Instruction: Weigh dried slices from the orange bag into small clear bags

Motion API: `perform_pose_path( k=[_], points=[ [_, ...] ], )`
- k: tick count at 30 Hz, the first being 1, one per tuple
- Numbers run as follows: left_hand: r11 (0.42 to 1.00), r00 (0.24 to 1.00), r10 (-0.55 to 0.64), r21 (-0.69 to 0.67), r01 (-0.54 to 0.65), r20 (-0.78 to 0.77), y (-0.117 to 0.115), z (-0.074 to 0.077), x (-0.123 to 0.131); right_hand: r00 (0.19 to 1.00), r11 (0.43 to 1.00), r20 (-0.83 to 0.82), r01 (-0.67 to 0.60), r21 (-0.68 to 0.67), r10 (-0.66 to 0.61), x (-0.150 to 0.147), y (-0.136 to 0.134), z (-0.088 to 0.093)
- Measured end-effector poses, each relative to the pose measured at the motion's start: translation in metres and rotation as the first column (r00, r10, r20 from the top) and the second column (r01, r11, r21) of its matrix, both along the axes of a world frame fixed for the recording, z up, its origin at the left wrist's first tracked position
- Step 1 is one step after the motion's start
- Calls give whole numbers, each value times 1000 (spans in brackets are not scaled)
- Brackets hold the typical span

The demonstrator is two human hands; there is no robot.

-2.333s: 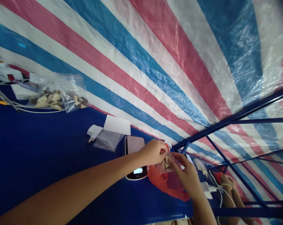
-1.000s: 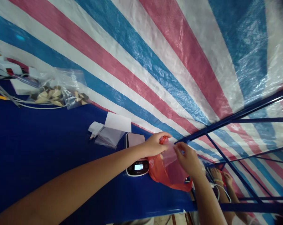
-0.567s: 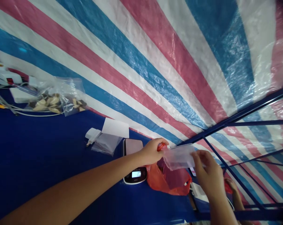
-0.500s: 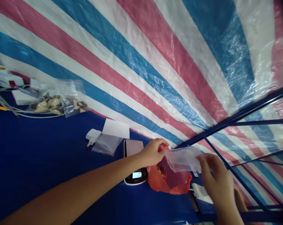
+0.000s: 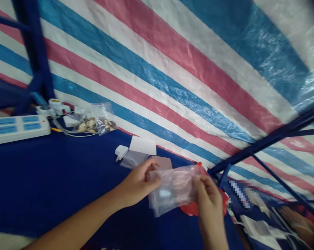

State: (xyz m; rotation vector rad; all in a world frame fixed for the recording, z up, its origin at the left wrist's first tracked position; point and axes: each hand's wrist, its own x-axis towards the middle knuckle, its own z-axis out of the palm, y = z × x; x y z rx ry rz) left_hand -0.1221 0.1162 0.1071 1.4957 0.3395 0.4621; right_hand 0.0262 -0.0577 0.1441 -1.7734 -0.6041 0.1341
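Observation:
Both my hands hold a small clear plastic bag (image 5: pixel 171 190) above the blue table (image 5: pixel 55 180). My left hand (image 5: pixel 138 182) grips its left edge with curled fingers. My right hand (image 5: pixel 207 191) pinches its right edge. Through and behind the bag sits a digital scale (image 5: pixel 162 162) with a pinkish platform; its display glows through the plastic. A red plastic bag (image 5: pixel 192 208) lies under my right hand, mostly hidden.
A white charger plug (image 5: pixel 121 152), white paper (image 5: pixel 142 146) and more clear bags lie beyond the scale. A bag of light and dark pieces (image 5: pixel 94 122), tape rolls and a white power strip (image 5: pixel 16 127) sit at the far left. Striped tarp forms the back wall; blue metal frame bars (image 5: pixel 263 142) stand right.
The clear bag has come away from the red bag and both hands now hold it over the scale. My left hand let go of the red bag. The view has swung left.

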Motion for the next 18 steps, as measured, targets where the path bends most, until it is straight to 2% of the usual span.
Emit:
perform_pose_path(
  k=[2, 3, 5, 7, 9, 11, 13, 15, 16, 18],
  points=[
    [984, 980, 178, -2, -179, -86, 10, -25, -29, 988, 991, -101, -124, -58, 118, -18, 31, -34],
    [963, 952, 269, 47, -265, -147, 15, -37, -44, 981, 978, -106, -176, -113, 164, -29, 45, -48],
    [899, 871, 428, 220, -380, -243, 28, -55, -71, 978, 954, 1, -201, -224, 207, -51, 64, -68],
    [845, 816, 499, 373, -383, -291, 38, -64, -94, 961, 951, 188, -150, -270, 205, -72, 76, -76],
    [820, 802, 515, 446, -359, -302, 45, -69, -110, 904, 951, 353, -151, -270, 243, -93, 84, -76],
    [810, 807, 518, 466, -357, -284, 50, -73, -120, 786, 909, 470, -277, -312, 402, -114, 93, -75],
    [816, 832, 492, 470, -337, -257, 52, -79, -126, 614, 801, 515, -422, -425, 598, -133, 103, -77],
    [823, 862, 448, 487, -293, -237, 54, -87, -130, 499, 691, 480, -484, -537, 722, -146, 112, -86],
    [820, 870, 435, 503, -274, -234, 55, -92, -131, 478, 653, 448, -490, -577, 755, -150, 115, -92],
    [793, 863, 449, 548, -266, -232, 56, -99, -133, 476, 611, 397, -486, -625, 785, -152, 116, -104]
  ],
)
